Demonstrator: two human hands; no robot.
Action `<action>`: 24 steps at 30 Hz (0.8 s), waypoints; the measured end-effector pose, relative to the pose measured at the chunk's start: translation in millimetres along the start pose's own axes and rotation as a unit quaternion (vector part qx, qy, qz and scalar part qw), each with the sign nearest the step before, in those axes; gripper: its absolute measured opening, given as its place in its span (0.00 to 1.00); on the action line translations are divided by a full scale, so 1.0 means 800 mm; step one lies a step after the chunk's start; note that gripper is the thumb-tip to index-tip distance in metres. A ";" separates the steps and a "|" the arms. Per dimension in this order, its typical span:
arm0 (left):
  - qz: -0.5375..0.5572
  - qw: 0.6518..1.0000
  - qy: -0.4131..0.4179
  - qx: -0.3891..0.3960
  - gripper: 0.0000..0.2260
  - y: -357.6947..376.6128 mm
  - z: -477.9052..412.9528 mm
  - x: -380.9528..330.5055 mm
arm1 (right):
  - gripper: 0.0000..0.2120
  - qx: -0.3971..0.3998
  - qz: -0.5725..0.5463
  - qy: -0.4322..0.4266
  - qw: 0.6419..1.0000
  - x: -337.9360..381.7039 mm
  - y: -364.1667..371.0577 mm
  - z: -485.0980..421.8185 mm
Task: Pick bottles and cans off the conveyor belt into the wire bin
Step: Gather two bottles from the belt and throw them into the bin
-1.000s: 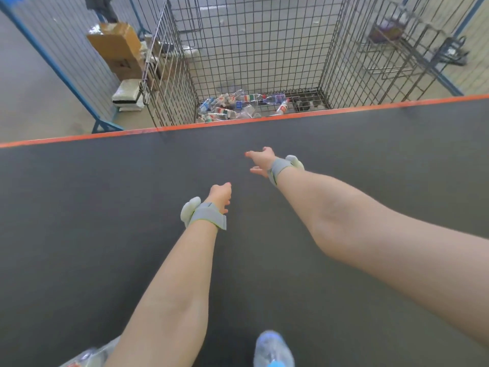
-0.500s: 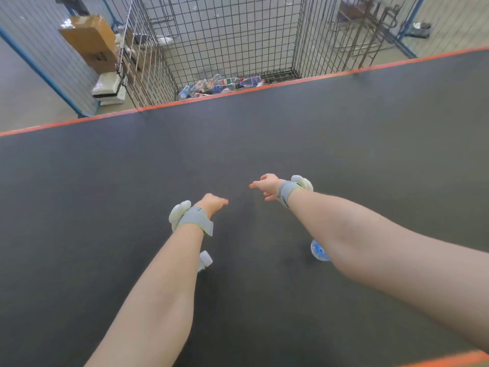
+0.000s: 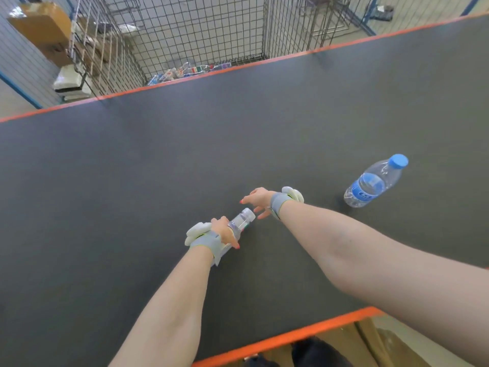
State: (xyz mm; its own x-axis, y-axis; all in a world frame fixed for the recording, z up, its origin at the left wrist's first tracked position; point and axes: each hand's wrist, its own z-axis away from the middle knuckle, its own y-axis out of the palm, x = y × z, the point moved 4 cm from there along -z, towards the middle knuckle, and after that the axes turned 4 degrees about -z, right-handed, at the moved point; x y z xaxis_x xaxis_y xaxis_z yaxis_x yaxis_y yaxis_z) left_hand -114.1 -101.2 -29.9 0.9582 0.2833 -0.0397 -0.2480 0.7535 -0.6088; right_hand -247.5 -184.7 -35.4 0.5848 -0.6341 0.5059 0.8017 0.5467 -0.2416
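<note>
Wearing a grey fabric wrist strap wrapped snugly round the left wrist, edged faintly in yellow-green, and carrying a white lobed plastic unit on its outer side. Wearing a matching grey strap round the right wrist, topped with a second white lobed unit of the same glossy make. Showing red-orange polish on the nails of the left hand and the right hand. Leaving both forearms bare from the straps back to the frame edge.
</note>
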 end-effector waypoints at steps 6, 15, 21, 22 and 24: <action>0.251 0.968 -0.021 -0.004 0.40 -0.046 -0.021 -0.034 | 0.24 -0.069 -0.026 -0.037 0.997 -0.007 -0.060 -0.003; 0.603 0.797 -0.008 0.038 0.31 -0.151 -0.067 -0.021 | 0.27 -0.082 -0.105 -0.046 0.990 0.068 -0.100 -0.025; 0.676 0.735 -0.042 0.027 0.25 -0.230 -0.088 0.002 | 0.28 -0.046 -0.120 -0.045 0.991 0.155 -0.086 -0.070; 0.685 0.726 -0.047 0.017 0.25 -0.252 -0.105 0.008 | 0.28 -0.038 -0.131 -0.047 0.990 0.179 -0.087 -0.083; 0.720 0.693 -0.040 -0.012 0.27 -0.324 -0.134 0.021 | 0.29 -0.031 -0.165 -0.073 0.983 0.249 -0.100 -0.104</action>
State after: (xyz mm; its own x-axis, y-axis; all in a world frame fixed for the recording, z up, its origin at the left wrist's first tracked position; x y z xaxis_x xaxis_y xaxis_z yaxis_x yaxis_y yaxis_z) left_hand -18.7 -355.8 42.4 -0.2910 0.7640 -0.5758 -0.9355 -0.3533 0.0039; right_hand -184.7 -400.5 15.6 0.2706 -0.6840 0.6774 0.9537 0.2863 -0.0919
